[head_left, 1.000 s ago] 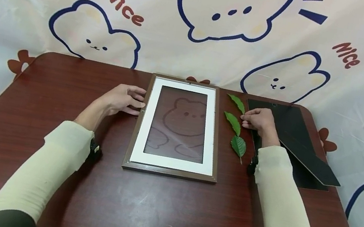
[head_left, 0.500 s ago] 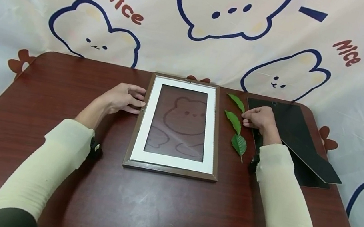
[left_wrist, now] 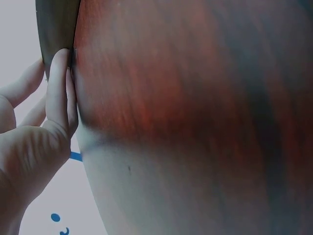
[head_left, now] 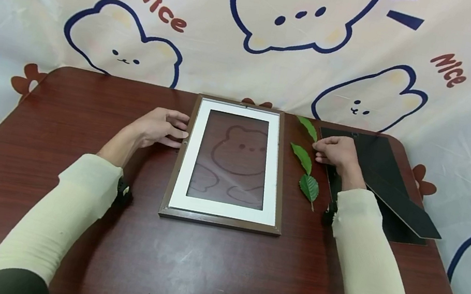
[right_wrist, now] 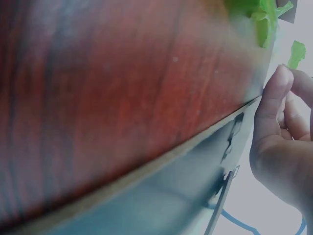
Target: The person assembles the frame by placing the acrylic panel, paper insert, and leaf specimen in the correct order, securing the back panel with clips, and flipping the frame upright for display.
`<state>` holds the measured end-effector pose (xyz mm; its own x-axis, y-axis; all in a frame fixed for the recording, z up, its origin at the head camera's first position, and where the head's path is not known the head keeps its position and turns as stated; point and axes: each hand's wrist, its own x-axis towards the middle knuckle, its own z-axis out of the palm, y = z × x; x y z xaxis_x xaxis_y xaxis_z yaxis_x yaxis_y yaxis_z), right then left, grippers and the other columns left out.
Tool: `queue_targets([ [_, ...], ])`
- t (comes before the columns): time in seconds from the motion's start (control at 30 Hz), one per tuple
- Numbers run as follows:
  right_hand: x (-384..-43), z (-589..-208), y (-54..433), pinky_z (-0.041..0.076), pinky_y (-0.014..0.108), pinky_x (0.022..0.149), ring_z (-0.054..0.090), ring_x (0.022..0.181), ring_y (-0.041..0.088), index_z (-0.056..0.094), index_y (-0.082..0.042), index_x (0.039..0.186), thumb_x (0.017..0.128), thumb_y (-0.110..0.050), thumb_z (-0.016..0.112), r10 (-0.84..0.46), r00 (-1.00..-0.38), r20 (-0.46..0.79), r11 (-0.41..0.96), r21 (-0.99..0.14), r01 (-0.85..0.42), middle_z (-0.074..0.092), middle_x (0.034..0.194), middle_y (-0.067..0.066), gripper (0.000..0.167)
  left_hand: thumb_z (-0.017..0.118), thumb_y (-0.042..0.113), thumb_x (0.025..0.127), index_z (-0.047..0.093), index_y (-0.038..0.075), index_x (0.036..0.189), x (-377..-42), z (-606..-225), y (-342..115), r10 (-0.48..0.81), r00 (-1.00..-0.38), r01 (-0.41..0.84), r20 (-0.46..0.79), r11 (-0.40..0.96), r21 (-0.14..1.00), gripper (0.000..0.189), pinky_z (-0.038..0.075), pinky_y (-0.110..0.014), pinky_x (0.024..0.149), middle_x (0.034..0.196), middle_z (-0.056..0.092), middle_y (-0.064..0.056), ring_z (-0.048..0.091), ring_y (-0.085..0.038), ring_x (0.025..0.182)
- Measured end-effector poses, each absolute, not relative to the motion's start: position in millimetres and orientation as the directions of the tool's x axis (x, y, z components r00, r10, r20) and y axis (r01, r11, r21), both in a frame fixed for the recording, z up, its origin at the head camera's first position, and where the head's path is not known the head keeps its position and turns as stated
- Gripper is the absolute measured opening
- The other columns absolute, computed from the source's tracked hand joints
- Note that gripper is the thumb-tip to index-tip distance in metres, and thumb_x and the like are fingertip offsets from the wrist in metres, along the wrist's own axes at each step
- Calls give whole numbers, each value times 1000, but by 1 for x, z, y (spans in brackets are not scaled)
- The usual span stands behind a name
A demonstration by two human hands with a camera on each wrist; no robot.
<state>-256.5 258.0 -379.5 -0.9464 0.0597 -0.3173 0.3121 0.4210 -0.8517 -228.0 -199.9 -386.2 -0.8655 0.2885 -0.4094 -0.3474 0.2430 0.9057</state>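
Observation:
In the head view my left hand (head_left: 158, 127) touches the left edge of a brown picture frame (head_left: 219, 221) with extended fingers; the frame has a white mat (head_left: 224, 211) around a clear pane. The left wrist view shows those fingers (left_wrist: 57, 93) against the frame's side (left_wrist: 57, 29). To the right of the frame, my right hand (head_left: 337, 153) pinches the stem end of the farthest green leaf (head_left: 308, 126) between thumb and fingertips. That leaf (right_wrist: 297, 54) stands up from the pinch in the right wrist view. A middle leaf (head_left: 301, 157) and a nearer, rounder leaf (head_left: 309, 187) lie on the table.
A black backing board (head_left: 369, 149) lies flat at the table's right, partly under my right forearm, its stand flap (head_left: 410, 214) raised at an angle. The brown table (head_left: 212, 279) ends at a cloth backdrop (head_left: 210, 48) printed with cartoon animals.
The farthest leaf has shifted slightly up and rightward, with its tip raised, in my right hand's pinch. My left hand stays at the frame's edge.

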Motion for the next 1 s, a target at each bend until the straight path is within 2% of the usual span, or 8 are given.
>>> queue_targets([
  [0.37, -254, -370, 244, 60, 23, 70, 64, 74, 13, 70, 6, 115, 99, -19, 69, -14, -968, -251, 478, -852, 214, 68, 103, 14, 29, 60, -5, 98, 34, -3, 155, -227, -385, -200, 278, -868, -351, -411, 241, 905, 62, 58, -40, 91, 144, 41, -27, 59, -26, 111],
  [0.67, -255, -368, 232, 61, 25, 71, 69, 77, 16, 72, 5, 111, 96, -19, 73, -72, -980, -187, 456, -880, 135, 71, 102, 17, 28, 62, -5, 98, 35, -2, 155, -228, -387, -201, 274, -870, -350, -410, 241, 905, 63, 58, -39, 90, 144, 42, -26, 62, -23, 106],
  [1.0, -255, -363, 214, 62, 28, 70, 70, 71, 16, 73, 6, 107, 94, -17, 75, -112, -984, -141, 440, -894, 78, 72, 88, 12, 26, 62, -4, 98, 34, -2, 155, -227, -388, -201, 279, -870, -348, -407, 238, 907, 63, 58, -39, 90, 144, 42, -26, 62, -23, 105],
])
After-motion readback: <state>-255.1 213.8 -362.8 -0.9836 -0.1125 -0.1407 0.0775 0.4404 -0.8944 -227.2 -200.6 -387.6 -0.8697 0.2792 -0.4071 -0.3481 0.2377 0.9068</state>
